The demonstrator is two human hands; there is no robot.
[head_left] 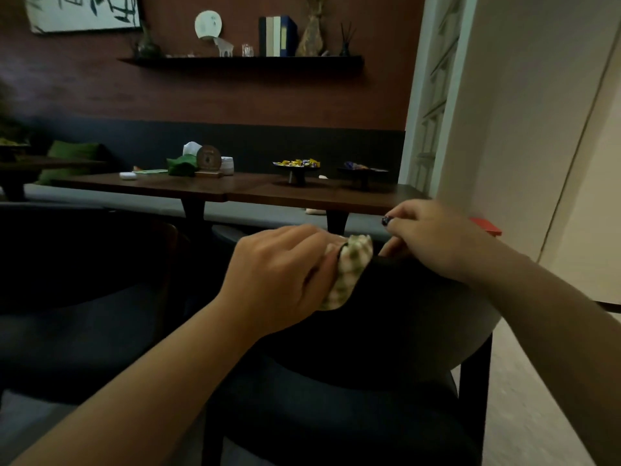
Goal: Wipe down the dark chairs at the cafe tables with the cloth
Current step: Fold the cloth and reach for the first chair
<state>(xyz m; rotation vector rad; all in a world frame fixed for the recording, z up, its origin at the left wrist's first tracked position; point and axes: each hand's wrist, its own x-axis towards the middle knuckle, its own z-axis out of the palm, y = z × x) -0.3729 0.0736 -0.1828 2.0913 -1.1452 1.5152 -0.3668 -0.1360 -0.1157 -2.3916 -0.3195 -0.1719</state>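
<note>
1. Two hands are working along the curved top edge of the near dark chair (pixel 386 297), and that edge is the landmark for everything below.
2. You are gripping the cloth (pixel 349 270) with your left hand (pixel 279 274), fingers curled round its bunched end, and pressing it onto the rim's left portion, where the rim is dipping toward the seat.
3. Your right hand (pixel 433 240) is resting on the same rim, just to the right of the cloth; its fingers are curling over the edge as if steadying the back, though how firmly they are clasping it I cannot tell.
4. Judging the next stroke: the rim's long axis is running from the cloth rightward and then curving toward you, so the unwiped stretch seems to be lying to the right of your left fingers, under your right hand.
5. Your left hand is the one carrying the cloth, so it should be doing the sweeping; your right hand would probably need to be lifting clear or sliding ahead along the rim.
6. Beyond the rim, the cafe table (pixel 235 190) is standing well apart.
</note>
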